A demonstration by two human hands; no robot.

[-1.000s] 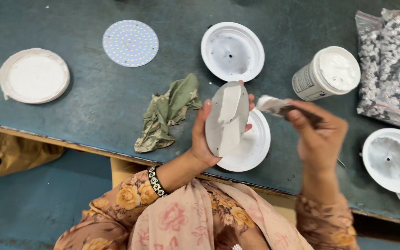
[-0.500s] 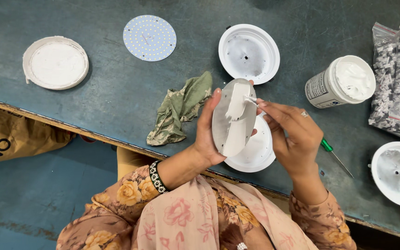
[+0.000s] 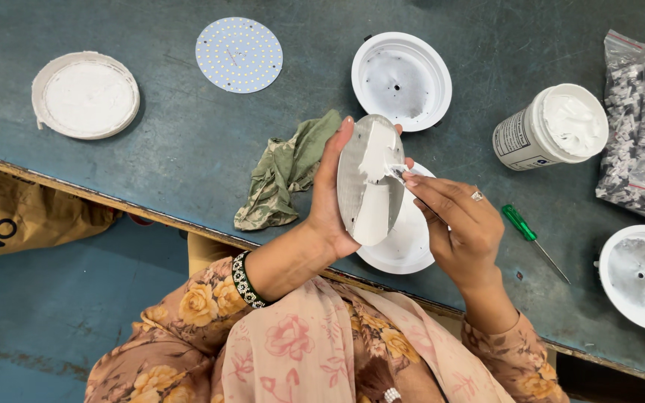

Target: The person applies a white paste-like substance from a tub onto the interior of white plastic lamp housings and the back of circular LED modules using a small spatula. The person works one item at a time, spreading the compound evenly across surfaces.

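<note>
Above the bench edge, the left hand [image 3: 322, 216] grips the round metal disc [image 3: 369, 179] upright by its rim; the right hand [image 3: 460, 224] pinches a thin spreader [image 3: 396, 172], best drawn evenly through the white paste [image 3: 373, 186].

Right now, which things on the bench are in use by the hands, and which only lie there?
In use:
- round metal disc, held by left hand
- white paste on disc
- thin tool in right hand

Lying about:
- green cloth
- green screwdriver
- dotted round board
- bag of small parts
</note>
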